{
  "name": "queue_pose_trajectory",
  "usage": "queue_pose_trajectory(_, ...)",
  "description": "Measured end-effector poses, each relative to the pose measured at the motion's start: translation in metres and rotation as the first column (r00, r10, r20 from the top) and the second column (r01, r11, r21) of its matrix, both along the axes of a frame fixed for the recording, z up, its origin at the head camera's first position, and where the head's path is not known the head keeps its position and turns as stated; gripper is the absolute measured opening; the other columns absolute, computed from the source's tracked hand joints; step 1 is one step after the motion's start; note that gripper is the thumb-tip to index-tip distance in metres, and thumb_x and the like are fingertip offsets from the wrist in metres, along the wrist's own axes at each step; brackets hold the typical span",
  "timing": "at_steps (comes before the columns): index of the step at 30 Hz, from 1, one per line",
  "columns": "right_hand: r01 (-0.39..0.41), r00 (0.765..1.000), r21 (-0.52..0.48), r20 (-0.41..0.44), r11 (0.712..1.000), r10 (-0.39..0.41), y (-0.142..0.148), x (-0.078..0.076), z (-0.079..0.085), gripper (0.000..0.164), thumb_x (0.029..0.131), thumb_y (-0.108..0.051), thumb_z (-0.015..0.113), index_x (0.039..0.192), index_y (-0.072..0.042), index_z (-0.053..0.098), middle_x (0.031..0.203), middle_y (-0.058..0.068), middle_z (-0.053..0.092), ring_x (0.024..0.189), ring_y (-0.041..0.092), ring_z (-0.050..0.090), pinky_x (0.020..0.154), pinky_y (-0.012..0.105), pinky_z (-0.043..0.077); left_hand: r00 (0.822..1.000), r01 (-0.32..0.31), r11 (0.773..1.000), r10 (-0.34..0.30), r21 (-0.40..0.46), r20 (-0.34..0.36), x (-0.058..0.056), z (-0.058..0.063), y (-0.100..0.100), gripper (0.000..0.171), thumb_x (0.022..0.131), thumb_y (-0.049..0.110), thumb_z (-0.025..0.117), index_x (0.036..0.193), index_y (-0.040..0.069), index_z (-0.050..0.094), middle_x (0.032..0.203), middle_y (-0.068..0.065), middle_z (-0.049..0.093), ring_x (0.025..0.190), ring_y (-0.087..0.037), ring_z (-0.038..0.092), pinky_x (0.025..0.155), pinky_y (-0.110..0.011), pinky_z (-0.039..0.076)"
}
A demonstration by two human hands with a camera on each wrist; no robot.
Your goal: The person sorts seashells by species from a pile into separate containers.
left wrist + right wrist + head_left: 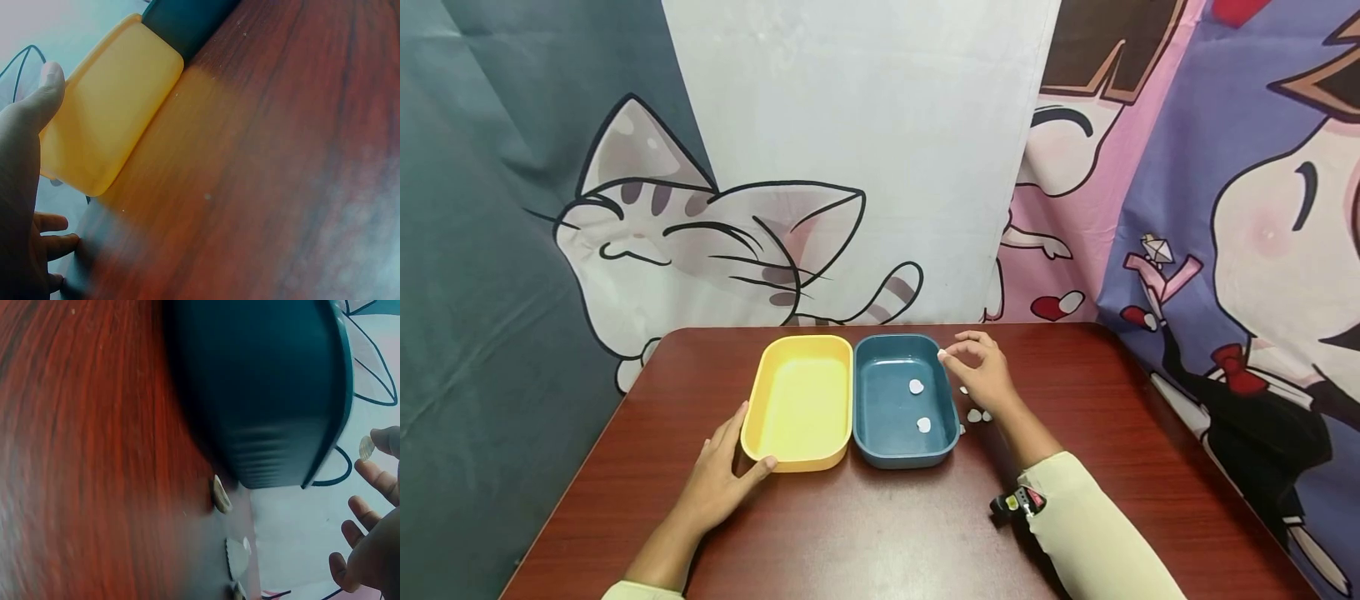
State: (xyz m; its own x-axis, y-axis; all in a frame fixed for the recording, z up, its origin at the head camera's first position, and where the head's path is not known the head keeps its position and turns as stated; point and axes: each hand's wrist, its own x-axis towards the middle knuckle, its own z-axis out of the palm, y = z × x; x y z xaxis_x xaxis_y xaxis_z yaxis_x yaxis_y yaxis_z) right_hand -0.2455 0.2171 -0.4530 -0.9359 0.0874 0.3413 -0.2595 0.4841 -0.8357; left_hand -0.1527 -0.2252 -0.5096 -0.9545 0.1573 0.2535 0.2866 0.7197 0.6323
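My right hand point(981, 371) pinches a small white seashell point(366, 448) between thumb and index finger, over the right rim of a dark blue tray point(906, 460). The other fingers of that hand are spread apart. Inside the blue tray lie two pale shells, a rear shell point(916, 387) and a front shell point(923, 425). Against its left side stands a yellow tray point(801, 400) with nothing in it. At this tray's front left corner rests my left hand point(718, 479), thumb along the front and fingers straight along the left side.
Several loose shells point(974, 415) lie on the dark red wooden table point(865, 533) just right of the blue tray, partly under my right forearm. A small black device point(1018, 502) is strapped at my right sleeve. Behind the table hangs a cartoon-printed cloth point(880, 125).
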Motion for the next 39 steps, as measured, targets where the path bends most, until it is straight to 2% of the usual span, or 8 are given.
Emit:
queue_pose_trajectory(7, -0.030, 1.000, 0.017, 0.012, 0.999, 0.029, -0.010, -0.001, 0.001, 0.020, 0.097, -0.022, 0.084, 0.104, -0.003, 0.083, 0.142, 0.017, 0.065, 0.141, 0.037, 0.052, 0.122, 0.063, 0.035, 1.000, -0.003, 1.000, 0.003, 0.005, 0.007, 0.000, -0.002, 0.000, 0.102, 0.098, 0.046, 0.079, 0.176, 0.016, 0.021, 0.170, -0.029, 0.040, 0.157, -0.054, 0.038, 0.116, -0.091, 0.022)
queue_pose_trajectory(14, -0.035, 0.999, 0.034, 0.014, 0.999, 0.035, -0.022, -0.006, 0.001, 0.019, 0.096, -0.023, 0.085, 0.103, -0.005, 0.084, 0.144, 0.019, 0.063, 0.140, 0.038, 0.050, 0.120, 0.064, 0.035, 1.000, -0.002, 1.000, 0.002, -0.003, 0.005, 0.000, -0.001, -0.001, 0.101, 0.099, 0.047, 0.078, 0.176, 0.014, 0.022, 0.170, -0.030, 0.040, 0.156, -0.055, 0.038, 0.116, -0.091, 0.022)
queue_pose_trajectory(22, -0.053, 0.998, 0.100, 0.043, 0.994, 0.049, -0.034, -0.006, 0.002, 0.020, 0.099, -0.026, 0.083, 0.106, -0.008, 0.084, 0.147, 0.017, 0.061, 0.142, 0.036, 0.046, 0.118, 0.070, 0.027, 1.000, -0.005, 1.000, 0.005, -0.007, 0.009, 0.000, 0.000, -0.001, 0.101, 0.098, 0.047, 0.079, 0.175, 0.011, 0.025, 0.169, -0.029, 0.041, 0.156, -0.055, 0.039, 0.116, -0.091, 0.023)
queue_pose_trajectory(26, -0.053, 0.998, 0.108, 0.045, 0.993, 0.048, -0.034, -0.006, 0.001, 0.021, 0.098, -0.025, 0.084, 0.107, -0.006, 0.083, 0.147, 0.018, 0.060, 0.142, 0.037, 0.046, 0.117, 0.071, 0.026, 1.000, -0.003, 1.000, 0.003, -0.011, 0.004, 0.001, 0.000, -0.001, 0.101, 0.098, 0.047, 0.079, 0.174, 0.009, 0.025, 0.168, -0.030, 0.042, 0.154, -0.056, 0.041, 0.115, -0.091, 0.023)
queue_pose_trajectory(31, -0.071, 0.996, 0.126, 0.067, 0.990, 0.062, -0.031, -0.007, 0.001, 0.031, 0.096, -0.025, 0.085, 0.116, -0.003, 0.081, 0.149, 0.018, 0.058, 0.147, 0.040, 0.042, 0.116, 0.073, 0.021, 1.000, -0.006, 1.000, 0.007, -0.011, 0.008, 0.001, 0.000, 0.000, 0.101, 0.098, 0.047, 0.079, 0.175, 0.012, 0.024, 0.169, -0.030, 0.041, 0.155, -0.056, 0.040, 0.116, -0.091, 0.023)
queue_pose_trajectory(39, -0.060, 0.995, 0.113, 0.086, 0.992, 0.051, -0.023, -0.006, 0.000, 0.033, 0.096, -0.029, 0.085, 0.119, -0.005, 0.080, 0.150, 0.017, 0.058, 0.148, 0.040, 0.042, 0.119, 0.074, 0.021, 1.000, -0.003, 1.000, 0.003, -0.012, 0.013, 0.000, -0.001, 0.000, 0.101, 0.098, 0.047, 0.078, 0.176, 0.014, 0.022, 0.169, -0.030, 0.041, 0.156, -0.055, 0.039, 0.117, -0.091, 0.022)
